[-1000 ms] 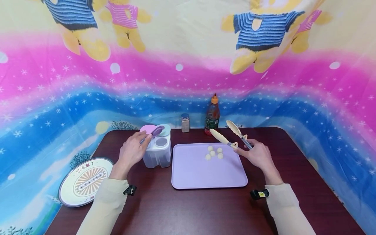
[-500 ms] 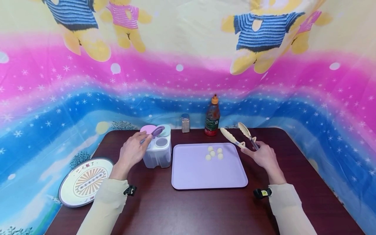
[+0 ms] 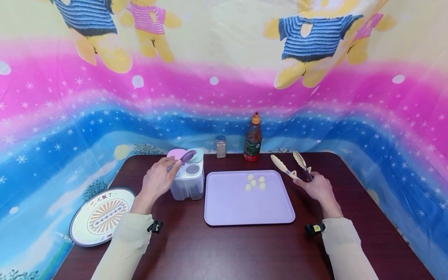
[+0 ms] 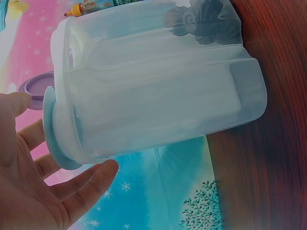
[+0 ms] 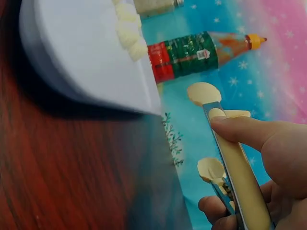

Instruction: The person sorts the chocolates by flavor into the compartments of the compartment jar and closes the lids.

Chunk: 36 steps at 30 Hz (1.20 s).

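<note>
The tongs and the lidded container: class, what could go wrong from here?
The small white balls on the tray look round and could roll if the tongs knock them. The raised purple lid might drop if the left hand slips. The sauce bottle stands behind the tray, so a careless swing could tip it.

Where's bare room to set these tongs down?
Free: the table before the purple tray, between the sleeves, and the tray's near half, in front of the pale balls. Crowded: the tray's back right and the container at the left hand.
</note>
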Available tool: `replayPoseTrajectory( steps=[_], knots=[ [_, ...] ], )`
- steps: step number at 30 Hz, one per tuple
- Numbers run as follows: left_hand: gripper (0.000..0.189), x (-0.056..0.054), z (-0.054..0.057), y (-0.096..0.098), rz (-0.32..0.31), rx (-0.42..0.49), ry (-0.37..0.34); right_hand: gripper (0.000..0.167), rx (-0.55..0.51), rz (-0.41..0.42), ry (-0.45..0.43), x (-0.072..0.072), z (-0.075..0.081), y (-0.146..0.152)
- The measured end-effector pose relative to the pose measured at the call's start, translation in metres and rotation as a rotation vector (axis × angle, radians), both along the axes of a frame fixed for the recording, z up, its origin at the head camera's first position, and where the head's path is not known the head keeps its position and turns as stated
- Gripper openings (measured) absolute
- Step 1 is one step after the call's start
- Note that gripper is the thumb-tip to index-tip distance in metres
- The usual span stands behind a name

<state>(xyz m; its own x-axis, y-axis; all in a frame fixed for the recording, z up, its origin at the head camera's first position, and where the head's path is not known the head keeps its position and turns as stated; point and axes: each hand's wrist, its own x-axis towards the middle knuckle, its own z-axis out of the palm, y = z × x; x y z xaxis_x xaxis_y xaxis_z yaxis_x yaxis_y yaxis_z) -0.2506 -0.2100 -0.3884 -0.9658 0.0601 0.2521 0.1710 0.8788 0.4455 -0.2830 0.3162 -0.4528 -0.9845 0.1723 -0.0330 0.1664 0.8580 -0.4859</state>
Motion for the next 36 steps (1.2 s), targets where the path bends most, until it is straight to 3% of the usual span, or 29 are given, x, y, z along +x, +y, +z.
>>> replayPoseTrajectory(
  steps=[8, 14, 23, 36],
  knots=[
    [0.068, 0.0, 0.001, 0.001, -0.002, 0.004, -0.001, 0.089, -0.017, -0.02, -0.076, -0.002, -0.003, 0.005],
    [0.068, -0.001, 0.001, 0.0, -0.001, 0.005, -0.004, 0.091, 0.01, 0.013, -0.144, -0.004, -0.006, 0.008],
    [0.069, -0.001, 0.0, 0.0, 0.002, 0.013, -0.007, 0.087, 0.011, 0.043, -0.158, 0.0, -0.006, 0.01],
    [0.071, 0.0, 0.0, 0.0, 0.004, 0.009, -0.015, 0.085, 0.131, 0.062, -0.221, 0.004, -0.009, 0.012]
  ],
)
